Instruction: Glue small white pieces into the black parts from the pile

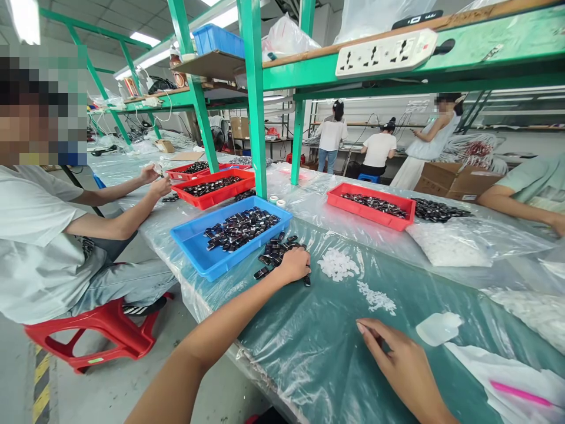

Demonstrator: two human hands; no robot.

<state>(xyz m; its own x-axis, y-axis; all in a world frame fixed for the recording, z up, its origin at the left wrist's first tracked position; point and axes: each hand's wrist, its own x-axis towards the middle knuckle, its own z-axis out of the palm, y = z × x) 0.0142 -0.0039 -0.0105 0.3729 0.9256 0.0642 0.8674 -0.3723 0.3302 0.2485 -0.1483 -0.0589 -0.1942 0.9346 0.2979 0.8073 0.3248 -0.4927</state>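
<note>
My left hand (293,265) reaches out over a loose pile of small black parts (276,250) on the plastic-covered green table (318,341); its fingers are curled on the pile, and one black part lies at its fingertips. Just left of the pile stands a blue tray (194,247) with many of the same black parts. My right hand (392,353) rests flat on the table with fingers spread and nothing in it. Two small heaps of white pieces (338,264) lie between the hands.
A person in a white shirt sits at the left on a red stool (101,333), working by red trays (212,191). Another red tray (373,206) and a bag of white pieces (445,244) lie farther back. Green shelf posts (256,100) rise from the table. A pink pen (521,393) lies at the right.
</note>
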